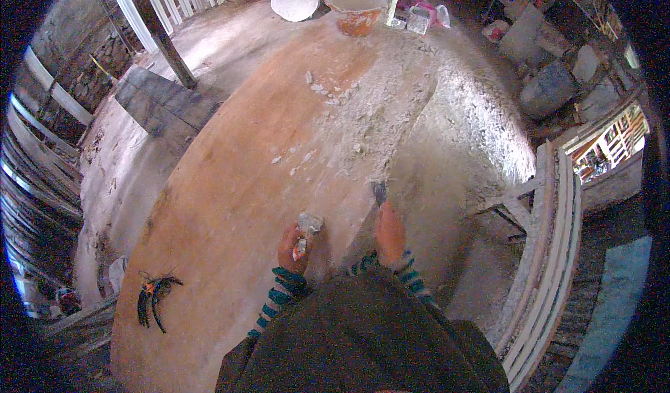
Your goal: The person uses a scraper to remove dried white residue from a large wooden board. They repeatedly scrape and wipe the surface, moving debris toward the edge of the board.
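Note:
My left hand (287,248) is closed around a pale, plaster-smeared tool with a flat end (310,223), whose exact kind I cannot make out. To its right, my right hand (390,234) grips a small scraper (379,191) with a dark, flat blade pointing away from me. The blade's tip touches or hovers just over the near edge of the whitish crumbled plaster (363,131). Both hands are over a large orange-brown board (230,177). On the board's near left part lies a pair of black-handled pliers (153,299).
At the far end stand an orange-brown bucket (354,16) and a round white basin (294,4). A dark post (164,37) and a wooden panel (167,107) are at the left. Wooden rails (548,267) run along the right. Several containers sit at the far right.

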Motion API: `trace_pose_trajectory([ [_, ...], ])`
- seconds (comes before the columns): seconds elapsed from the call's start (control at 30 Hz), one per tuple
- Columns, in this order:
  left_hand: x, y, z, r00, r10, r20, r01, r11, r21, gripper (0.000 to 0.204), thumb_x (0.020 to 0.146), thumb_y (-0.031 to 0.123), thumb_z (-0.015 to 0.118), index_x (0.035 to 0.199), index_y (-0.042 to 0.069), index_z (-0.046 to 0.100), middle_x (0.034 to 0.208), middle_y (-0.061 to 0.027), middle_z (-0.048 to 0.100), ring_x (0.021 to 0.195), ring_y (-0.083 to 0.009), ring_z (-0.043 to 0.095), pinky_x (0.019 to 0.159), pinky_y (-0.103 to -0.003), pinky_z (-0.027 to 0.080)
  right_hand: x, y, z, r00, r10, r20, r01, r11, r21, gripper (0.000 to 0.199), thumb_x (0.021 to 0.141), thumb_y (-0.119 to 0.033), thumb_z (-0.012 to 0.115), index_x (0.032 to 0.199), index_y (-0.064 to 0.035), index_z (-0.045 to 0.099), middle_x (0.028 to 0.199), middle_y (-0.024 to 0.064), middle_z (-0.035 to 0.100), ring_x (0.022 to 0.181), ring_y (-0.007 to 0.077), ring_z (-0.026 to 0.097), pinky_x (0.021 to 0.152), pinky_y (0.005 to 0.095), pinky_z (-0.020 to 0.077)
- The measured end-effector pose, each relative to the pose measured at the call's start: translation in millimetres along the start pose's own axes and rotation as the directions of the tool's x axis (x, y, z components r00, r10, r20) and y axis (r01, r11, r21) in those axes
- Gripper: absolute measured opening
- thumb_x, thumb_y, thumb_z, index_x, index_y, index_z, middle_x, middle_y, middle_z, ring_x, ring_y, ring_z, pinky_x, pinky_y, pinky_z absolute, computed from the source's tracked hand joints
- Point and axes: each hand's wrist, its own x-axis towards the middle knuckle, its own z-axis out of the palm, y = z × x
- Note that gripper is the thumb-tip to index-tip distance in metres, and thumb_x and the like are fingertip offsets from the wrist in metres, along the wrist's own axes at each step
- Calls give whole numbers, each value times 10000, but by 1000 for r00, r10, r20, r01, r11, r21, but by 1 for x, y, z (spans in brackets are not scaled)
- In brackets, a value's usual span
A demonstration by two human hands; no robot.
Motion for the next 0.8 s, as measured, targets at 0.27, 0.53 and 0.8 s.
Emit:
trace_pose_trajectory([
  [0.27, 4, -2, -2, 1000, 22, 3, -21, 994, -105, 197, 758, 93, 642, 941, 51, 581, 1128, -189, 572, 1043, -346, 548, 888, -405, 434, 1, 9, -6, 996, -40, -84, 52, 989, 142, 281, 861, -187, 481, 1078, -10, 509, 815, 222, 604, 737, 424, 574, 621, 505, 452],
  [0.53, -4, -16, 7, 905, -403, 135, 425, 858, -288, 234, 770, 90, 642, 989, 37, 581, 1024, -164, 599, 908, -299, 590, 788, -359, 471, 43, 40, -21, 998, -54, -15, 55, 988, 147, 198, 859, -217, 502, 1013, -94, 529, 839, 198, 616, 778, 405, 586, 652, 505, 449],
  [0.8, -5, -12, 6, 996, -83, 37, 82, 996, 25, 336, 731, 110, 661, 1053, 43, 587, 944, -134, 607, 843, -273, 596, 732, -358, 482, 53, 27, -34, 971, -114, -212, 160, 963, 216, 181, 864, -234, 503, 945, -75, 530, 806, 189, 626, 758, 392, 600, 655, 488, 458],
])
